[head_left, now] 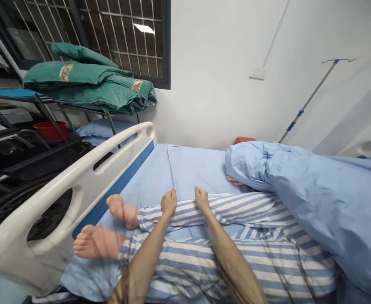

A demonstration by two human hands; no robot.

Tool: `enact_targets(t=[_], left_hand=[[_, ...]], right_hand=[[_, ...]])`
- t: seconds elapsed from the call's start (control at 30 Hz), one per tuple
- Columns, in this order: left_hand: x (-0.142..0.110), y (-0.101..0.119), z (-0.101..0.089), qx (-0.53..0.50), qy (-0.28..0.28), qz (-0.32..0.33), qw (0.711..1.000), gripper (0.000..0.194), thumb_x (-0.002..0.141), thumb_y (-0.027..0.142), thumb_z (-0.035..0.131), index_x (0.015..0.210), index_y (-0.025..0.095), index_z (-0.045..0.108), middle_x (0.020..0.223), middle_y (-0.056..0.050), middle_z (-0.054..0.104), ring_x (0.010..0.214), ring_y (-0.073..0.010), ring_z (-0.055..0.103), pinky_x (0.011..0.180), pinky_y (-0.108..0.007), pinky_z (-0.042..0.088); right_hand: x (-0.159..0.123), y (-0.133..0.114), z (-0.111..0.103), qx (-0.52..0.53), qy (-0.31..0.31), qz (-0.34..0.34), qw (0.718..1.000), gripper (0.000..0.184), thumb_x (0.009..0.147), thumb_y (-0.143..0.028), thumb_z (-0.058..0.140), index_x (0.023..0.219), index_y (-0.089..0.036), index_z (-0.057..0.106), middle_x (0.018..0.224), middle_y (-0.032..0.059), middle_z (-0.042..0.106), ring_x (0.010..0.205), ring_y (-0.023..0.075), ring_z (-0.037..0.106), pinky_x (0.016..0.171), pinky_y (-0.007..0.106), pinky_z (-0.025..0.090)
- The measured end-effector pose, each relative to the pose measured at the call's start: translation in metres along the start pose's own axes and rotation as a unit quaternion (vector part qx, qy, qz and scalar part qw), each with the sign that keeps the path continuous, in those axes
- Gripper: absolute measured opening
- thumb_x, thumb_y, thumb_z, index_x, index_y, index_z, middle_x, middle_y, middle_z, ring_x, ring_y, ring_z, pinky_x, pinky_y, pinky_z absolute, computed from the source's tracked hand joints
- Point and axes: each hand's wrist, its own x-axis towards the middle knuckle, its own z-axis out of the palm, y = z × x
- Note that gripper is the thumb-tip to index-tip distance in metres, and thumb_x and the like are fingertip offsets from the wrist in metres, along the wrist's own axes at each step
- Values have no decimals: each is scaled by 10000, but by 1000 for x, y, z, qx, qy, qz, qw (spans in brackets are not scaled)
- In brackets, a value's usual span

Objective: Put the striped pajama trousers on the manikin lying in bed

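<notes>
My left hand [169, 202] is closed in a fist at the far edge of a lying figure's striped trouser leg [185, 216]. My right hand [201, 198] makes a similar fist a short way to the right, thumb side up. What the fingers hold is hidden. A straight crease in the light blue bed sheet [154, 169] runs from the far edge to my left fist. Bare, smooth feet [98, 242] of the figure point left. My forearms cross over the nearer leg. A blue quilt [306, 181] covers the figure's upper part, with fingertips [235, 180] showing beneath its edge.
A white bed end board [87, 173] stands at the left. Beyond it are a rack with folded green bedding [99, 84], a red basin [50, 131] and a dark wheel. An IV pole [309, 101] rises by the wall. A red object [244, 139] shows behind the bed.
</notes>
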Motion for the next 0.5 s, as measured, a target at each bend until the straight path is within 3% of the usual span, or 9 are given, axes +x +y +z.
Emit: enact_targets(t=[0.13,0.27,0.4,0.5], left_hand=[[-1,0,3,1,6,1,1000,489,885,419,284,559,195,573,731,-126,674,776,-229,598,628,-284,317],[-5,9,-2,-4,18,12,1000,464,871,387,313,500,191,509,652,-108,638,703,-207,571,617,-282,311],[-6,41,-8,-36,34,63,997,464,863,404,327,464,184,420,558,-58,556,635,-161,510,606,-267,308],[-6,72,1,-93,39,77,992,490,878,437,264,479,186,400,538,-29,514,588,-130,473,587,-248,328]], right_hand=[[-12,25,10,-6,34,0,999,450,864,-444,286,476,-217,284,445,-40,301,481,107,318,496,267,203],[-9,21,7,11,21,-4,1000,455,856,-457,294,470,-217,284,440,-32,318,485,113,314,505,270,210],[-8,16,3,30,22,5,999,445,858,-424,308,465,-217,288,426,-21,327,478,121,324,509,287,211],[-8,16,2,39,27,11,999,441,859,-403,309,460,-217,290,418,-19,321,468,121,323,506,291,214]])
